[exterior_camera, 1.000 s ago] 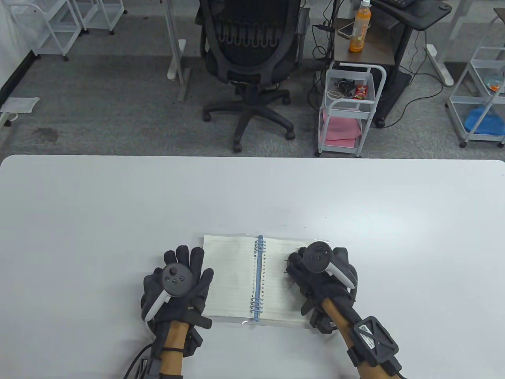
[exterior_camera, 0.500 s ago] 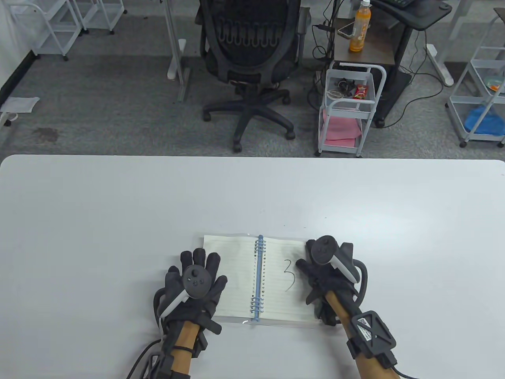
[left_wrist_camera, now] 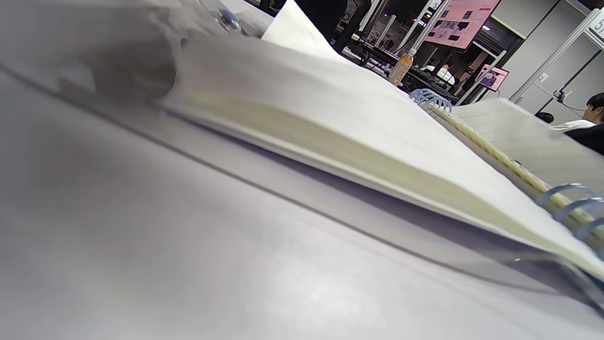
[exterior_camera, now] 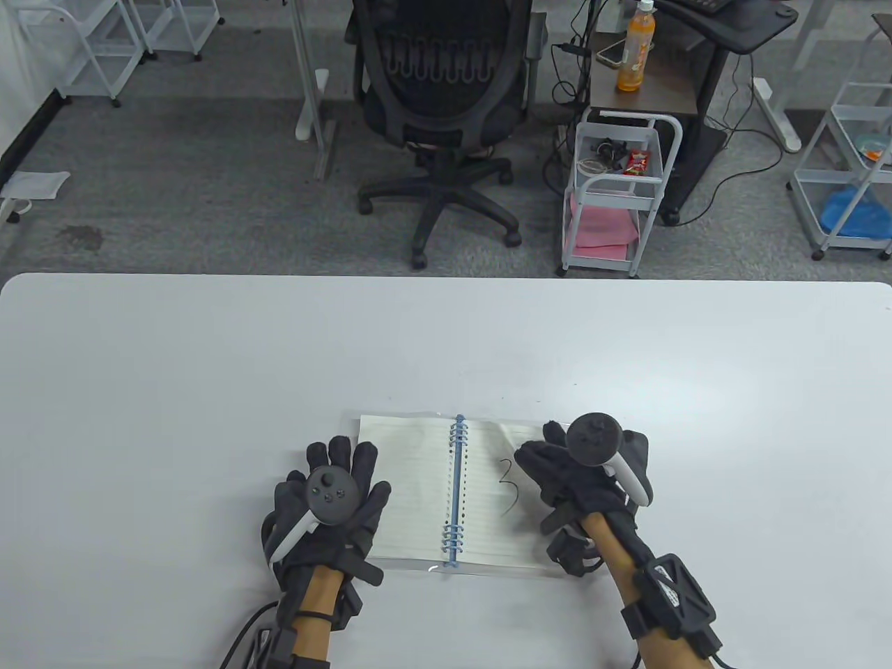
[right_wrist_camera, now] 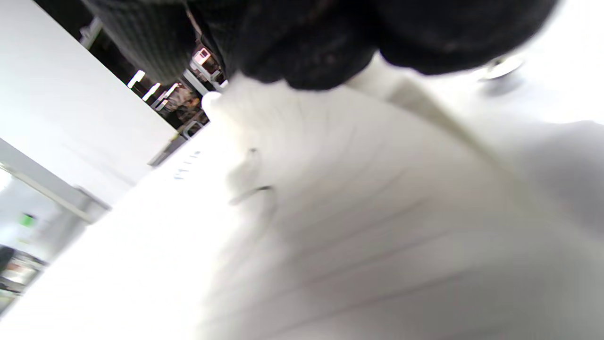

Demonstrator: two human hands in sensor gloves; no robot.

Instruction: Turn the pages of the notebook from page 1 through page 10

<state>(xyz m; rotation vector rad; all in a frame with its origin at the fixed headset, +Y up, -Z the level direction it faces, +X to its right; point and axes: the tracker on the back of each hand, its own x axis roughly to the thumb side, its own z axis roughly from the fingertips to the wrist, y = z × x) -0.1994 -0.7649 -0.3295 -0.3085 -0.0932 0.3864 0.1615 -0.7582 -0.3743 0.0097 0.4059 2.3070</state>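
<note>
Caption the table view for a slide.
Right hand lifts page 3 of the notebook; left hand rests on its left edge.

this place looks like an office or a lab room. behind the white table [exterior_camera: 209,334] there is grey carpet floor [exterior_camera: 174,195], a black mesh office chair [exterior_camera: 442,104] on wheels, white wire trolleys [exterior_camera: 613,202], a desk with many cables [exterior_camera: 739,146], and an orange drink bottle [exterior_camera: 636,49].
</note>
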